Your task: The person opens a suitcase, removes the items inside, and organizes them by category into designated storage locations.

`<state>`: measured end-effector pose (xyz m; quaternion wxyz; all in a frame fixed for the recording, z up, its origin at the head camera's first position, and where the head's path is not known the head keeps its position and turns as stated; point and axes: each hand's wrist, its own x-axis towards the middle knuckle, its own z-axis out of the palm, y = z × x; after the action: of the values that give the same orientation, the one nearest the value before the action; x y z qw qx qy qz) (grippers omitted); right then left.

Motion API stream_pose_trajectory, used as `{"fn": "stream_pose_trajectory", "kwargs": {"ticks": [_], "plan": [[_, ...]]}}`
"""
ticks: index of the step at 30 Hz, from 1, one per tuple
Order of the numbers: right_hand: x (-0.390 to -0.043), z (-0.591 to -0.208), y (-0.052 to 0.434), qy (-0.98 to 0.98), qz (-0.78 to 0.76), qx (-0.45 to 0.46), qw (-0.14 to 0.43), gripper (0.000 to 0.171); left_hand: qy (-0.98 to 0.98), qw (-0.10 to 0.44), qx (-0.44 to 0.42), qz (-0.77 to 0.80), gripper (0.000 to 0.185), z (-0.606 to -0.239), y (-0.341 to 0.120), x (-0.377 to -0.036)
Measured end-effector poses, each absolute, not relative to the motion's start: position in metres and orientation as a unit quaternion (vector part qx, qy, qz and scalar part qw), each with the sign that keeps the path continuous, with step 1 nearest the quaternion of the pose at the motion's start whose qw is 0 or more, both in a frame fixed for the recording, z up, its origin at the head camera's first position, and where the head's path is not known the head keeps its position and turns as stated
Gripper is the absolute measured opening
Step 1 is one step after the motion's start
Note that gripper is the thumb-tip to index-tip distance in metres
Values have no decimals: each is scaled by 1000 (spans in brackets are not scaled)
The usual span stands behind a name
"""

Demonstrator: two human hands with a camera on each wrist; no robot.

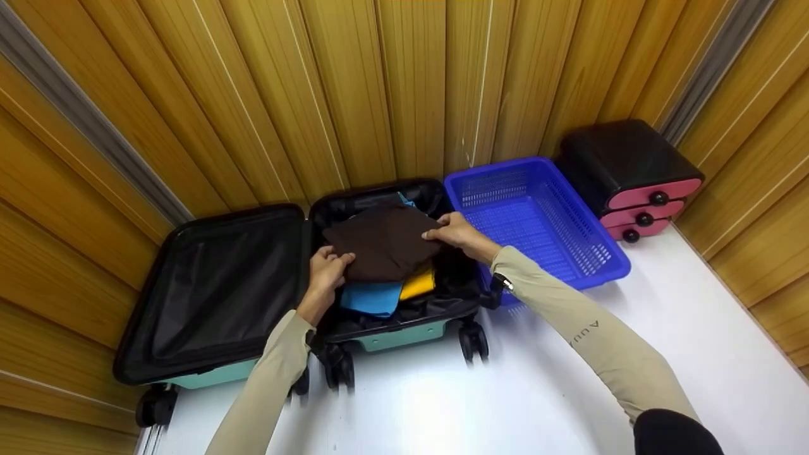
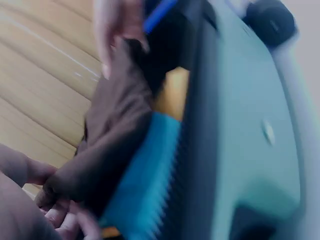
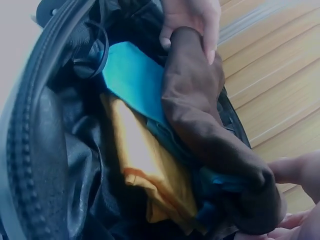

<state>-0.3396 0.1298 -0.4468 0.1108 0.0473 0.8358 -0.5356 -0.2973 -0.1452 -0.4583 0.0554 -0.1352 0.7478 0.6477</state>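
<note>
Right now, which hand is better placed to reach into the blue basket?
Probably the right hand. It grips the brown cloth at the suitcase edge beside the blue basket. The left hand holds the cloth's far side, away from the basket.

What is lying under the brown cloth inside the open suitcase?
Under the brown cloth lie a blue folded cloth and a yellow one, both partly showing. Anything deeper in the suitcase stays covered.

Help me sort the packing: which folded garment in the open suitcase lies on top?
The dark brown folded cloth; both hands grip its ends, and it lies over the blue and yellow folded pieces.
</note>
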Motion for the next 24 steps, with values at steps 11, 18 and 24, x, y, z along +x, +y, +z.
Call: {"fn": "stream_pose_trajectory", "kwargs": {"ticks": [11, 18, 24], "plan": [[-337, -443, 126, 883, -467, -36, -19, 27, 576, 99, -219, 781, 47, -464, -140, -303], [-337, -445, 129, 882, -467, -50, 36, 21, 590, 142, -209, 767, 55, -469, -128, -305], [-341, -444, 132, 825, -536, 5, 177, 18, 593, 133, -194, 770, 58, -454, -128, -309]]}}
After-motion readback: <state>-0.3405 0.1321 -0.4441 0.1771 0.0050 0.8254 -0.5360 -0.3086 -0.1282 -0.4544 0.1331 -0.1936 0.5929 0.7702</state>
